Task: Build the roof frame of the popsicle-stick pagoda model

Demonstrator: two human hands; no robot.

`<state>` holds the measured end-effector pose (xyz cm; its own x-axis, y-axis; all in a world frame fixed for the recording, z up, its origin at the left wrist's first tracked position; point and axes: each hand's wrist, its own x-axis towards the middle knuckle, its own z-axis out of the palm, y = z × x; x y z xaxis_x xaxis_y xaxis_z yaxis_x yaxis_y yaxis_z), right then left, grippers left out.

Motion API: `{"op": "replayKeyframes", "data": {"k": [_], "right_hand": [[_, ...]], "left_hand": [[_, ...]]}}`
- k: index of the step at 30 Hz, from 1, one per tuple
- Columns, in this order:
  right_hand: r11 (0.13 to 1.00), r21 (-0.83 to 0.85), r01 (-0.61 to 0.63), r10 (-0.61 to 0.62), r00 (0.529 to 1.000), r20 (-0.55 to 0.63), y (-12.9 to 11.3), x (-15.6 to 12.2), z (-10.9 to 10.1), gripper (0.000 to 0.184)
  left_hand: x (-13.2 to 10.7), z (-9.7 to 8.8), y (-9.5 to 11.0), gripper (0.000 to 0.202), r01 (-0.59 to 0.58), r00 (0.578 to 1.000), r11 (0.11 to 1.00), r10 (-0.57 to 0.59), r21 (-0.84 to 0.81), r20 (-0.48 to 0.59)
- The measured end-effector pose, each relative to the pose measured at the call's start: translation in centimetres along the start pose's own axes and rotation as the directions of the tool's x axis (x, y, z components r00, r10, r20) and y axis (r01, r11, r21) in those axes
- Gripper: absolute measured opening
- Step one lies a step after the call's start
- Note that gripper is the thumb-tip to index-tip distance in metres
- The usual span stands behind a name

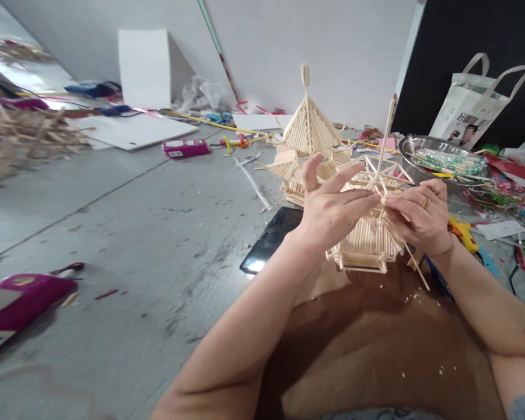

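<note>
A small pavilion-like model of thin wooden sticks (361,242) stands before me, with an open spoked stick frame on top and a tall upright stick (387,131). My left hand (330,207) reaches in from the left, its fingertips closed on a short stick end at the frame's near edge and other fingers raised. My right hand (420,216), wearing a ring, pinches at the same spot, its fingertips almost touching the left ones. A thin stick (417,268) slants down below the right hand; its upper end is hidden. Behind stands a taller stick tower (308,128) with a pointed roof.
A black phone (266,239) lies left of the model. Purple devices (186,147) rest on the grey surface. At right are a metal bowl (413,166) of wrapped sticks, a yellow glue gun (462,233) and a white bag (468,111). Loose sticks (26,131) pile at far left.
</note>
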<state>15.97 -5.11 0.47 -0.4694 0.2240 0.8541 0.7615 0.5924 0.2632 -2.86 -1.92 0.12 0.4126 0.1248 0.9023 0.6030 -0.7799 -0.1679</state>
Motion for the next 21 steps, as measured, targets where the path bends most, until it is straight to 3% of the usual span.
{"op": "replayKeyframes", "data": {"k": [4,12,21], "right_hand": [[0.999,0.033,-0.001,0.002,1.000,-0.010,0.07,0.09,0.04,0.017],[0.996,0.086,-0.025,0.027,0.999,-0.026,0.13,0.04,0.11,0.021],[0.998,0.050,-0.032,0.032,0.999,-0.008,-0.03,0.08,0.01,0.015]], "left_hand": [[-0.09,0.01,-0.04,0.018,0.032,0.999,0.997,-0.031,-0.068,0.023],[0.28,-0.13,0.15,0.018,-0.047,0.997,0.999,0.048,0.012,-0.055],[-0.05,0.05,-0.08,0.021,0.018,1.000,0.999,-0.017,-0.044,0.017]]}}
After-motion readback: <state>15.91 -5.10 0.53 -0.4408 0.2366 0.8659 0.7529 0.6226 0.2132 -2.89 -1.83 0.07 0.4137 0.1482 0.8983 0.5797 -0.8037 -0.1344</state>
